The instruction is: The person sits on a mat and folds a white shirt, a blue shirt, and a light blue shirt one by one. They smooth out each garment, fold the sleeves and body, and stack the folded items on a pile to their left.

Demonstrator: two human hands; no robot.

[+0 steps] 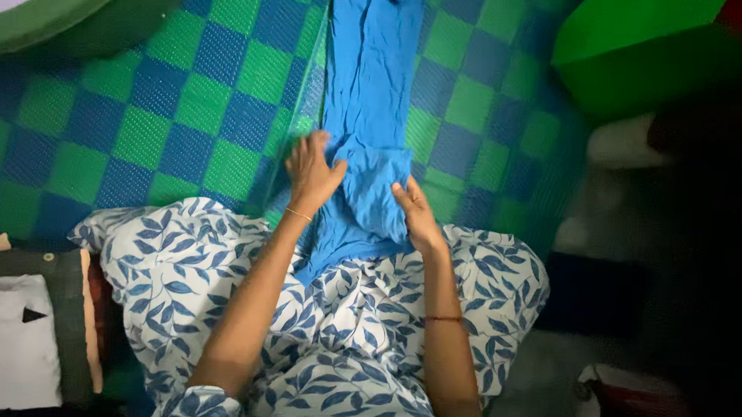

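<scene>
On the checked green-and-blue mat (185, 103), a long blue cloth (371, 85) lies stretched away from the person, its near end bunched between the 2 hands above a lap covered in white fabric with blue leaves (334, 330). Left hand (313, 172) rests on the cloth's left edge, fingers spread and flat, gripping nothing. Right hand (416, 210) presses against the right side of the bunched fold, fingers extended along it, not closed around it. A green cushion (631, 45) sits at the upper right, well apart from the cloth.
</scene>
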